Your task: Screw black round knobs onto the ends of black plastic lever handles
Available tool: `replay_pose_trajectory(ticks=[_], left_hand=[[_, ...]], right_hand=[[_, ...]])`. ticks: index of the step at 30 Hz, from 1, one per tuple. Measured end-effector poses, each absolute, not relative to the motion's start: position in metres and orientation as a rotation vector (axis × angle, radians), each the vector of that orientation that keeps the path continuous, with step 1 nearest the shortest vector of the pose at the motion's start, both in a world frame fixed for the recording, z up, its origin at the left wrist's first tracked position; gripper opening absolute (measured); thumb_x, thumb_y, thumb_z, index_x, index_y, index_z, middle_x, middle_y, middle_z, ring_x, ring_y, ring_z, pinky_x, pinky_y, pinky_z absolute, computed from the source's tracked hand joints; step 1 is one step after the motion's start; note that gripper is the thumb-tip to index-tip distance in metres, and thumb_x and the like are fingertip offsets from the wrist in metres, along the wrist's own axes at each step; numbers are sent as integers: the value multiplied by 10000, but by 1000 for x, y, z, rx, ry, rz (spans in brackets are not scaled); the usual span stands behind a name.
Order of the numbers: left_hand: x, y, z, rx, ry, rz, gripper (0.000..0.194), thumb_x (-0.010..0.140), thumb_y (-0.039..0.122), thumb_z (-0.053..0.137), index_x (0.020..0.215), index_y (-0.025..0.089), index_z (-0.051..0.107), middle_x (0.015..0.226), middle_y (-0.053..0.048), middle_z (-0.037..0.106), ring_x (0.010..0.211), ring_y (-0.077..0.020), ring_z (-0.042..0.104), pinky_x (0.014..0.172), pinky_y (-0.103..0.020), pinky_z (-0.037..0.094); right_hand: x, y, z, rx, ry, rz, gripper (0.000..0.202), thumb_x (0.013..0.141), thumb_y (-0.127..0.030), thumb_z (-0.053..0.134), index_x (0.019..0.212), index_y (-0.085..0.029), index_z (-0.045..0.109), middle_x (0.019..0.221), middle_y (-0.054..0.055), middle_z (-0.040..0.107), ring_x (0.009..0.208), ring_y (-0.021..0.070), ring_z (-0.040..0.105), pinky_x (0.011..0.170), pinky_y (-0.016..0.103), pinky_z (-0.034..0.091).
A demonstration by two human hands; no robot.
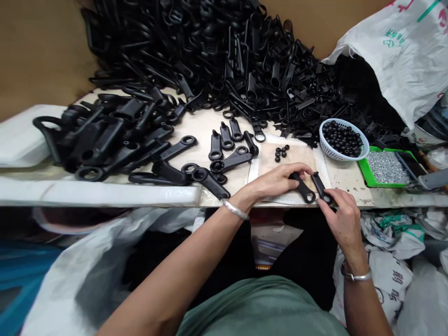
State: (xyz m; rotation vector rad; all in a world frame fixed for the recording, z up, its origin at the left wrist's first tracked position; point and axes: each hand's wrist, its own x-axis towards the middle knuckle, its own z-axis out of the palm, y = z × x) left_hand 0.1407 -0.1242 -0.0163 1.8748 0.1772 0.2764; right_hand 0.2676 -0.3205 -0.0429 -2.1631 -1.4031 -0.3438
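Observation:
At the front edge of the table, my left hand (278, 181) is closed on a black plastic arm-shaped part (305, 190) with a ring at its near end. Beside it lies a second black ring-ended part (320, 186), slanting the same way. The thumb and fingers of my right hand (345, 214) pinch that part at its ring end. The left fingertips reach close to its narrow far tip. Just beyond the hands, several small black balls (281, 152) rest on a tan sheet (268, 163).
A huge heap of black plastic parts (210, 51) covers the back, with more piled at left (115, 130). On the right stand a pale blue basket (327, 150) of black balls and a green tray (367, 176) of small metal pieces. White foam (105, 192) lines the left edge.

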Motion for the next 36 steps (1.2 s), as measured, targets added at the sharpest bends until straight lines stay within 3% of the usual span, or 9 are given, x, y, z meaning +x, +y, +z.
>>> replay_pose_trajectory(ticks=[7, 11, 18, 24, 28, 31, 36], left_hand=[[173, -124, -14, 2073, 160, 154, 296, 716, 1, 412, 914, 167, 557, 905, -26, 617, 874, -159, 574, 834, -294, 464], [183, -126, -9, 2178, 166, 81, 187, 799, 58, 419, 849, 183, 548, 797, 0, 585, 756, -147, 551, 725, -267, 450], [192, -151, -24, 2345, 221, 216, 241, 832, 23, 425, 959, 182, 555, 1062, -56, 580, 1083, -207, 496, 913, -341, 401], [172, -164, -24, 2753, 306, 545, 264, 968, 78, 363, 1100, 169, 573, 1170, -87, 561, 1136, -230, 488, 932, -420, 371], [121, -143, -11, 2876, 807, 730, 286, 991, 70, 354, 1124, 149, 594, 1263, -117, 579, 1199, -241, 478, 974, -420, 349], [87, -122, -6, 2937, 1208, 519, 234, 957, 65, 436, 1092, 149, 608, 1150, -125, 627, 1067, -278, 534, 853, -406, 396], [73, -100, -10, 3006, 1242, 444, 194, 959, 97, 436, 962, 179, 611, 927, -88, 651, 941, -276, 546, 809, -408, 404]], right_hand=[[271, -326, -42, -2166, -1428, -320, 297, 936, -382, 566, 1099, -163, 683, 1025, 123, 696, 983, 261, 637, 895, 416, 513], [274, -327, -43, -2170, -1466, -321, 427, 949, -493, 503, 1118, -146, 685, 1037, 129, 698, 981, 274, 649, 914, 424, 508], [273, -326, -46, -2172, -1495, -331, 546, 957, -570, 426, 1116, -118, 689, 1012, 129, 695, 930, 264, 667, 852, 389, 519], [272, -328, -46, -2180, -1470, -370, 540, 940, -588, 456, 1121, -135, 689, 964, 96, 678, 866, 234, 662, 809, 358, 509], [273, -332, -47, -2164, -1435, -337, 515, 937, -568, 486, 1145, -141, 685, 1000, 95, 677, 890, 230, 663, 811, 348, 510], [272, -329, -47, -2156, -1404, -314, 490, 940, -545, 498, 1130, -138, 695, 1009, 102, 675, 915, 230, 662, 861, 359, 511], [266, -321, -42, -2161, -1378, -264, 455, 942, -504, 516, 1130, -129, 695, 1055, 122, 667, 947, 231, 661, 904, 382, 522]])
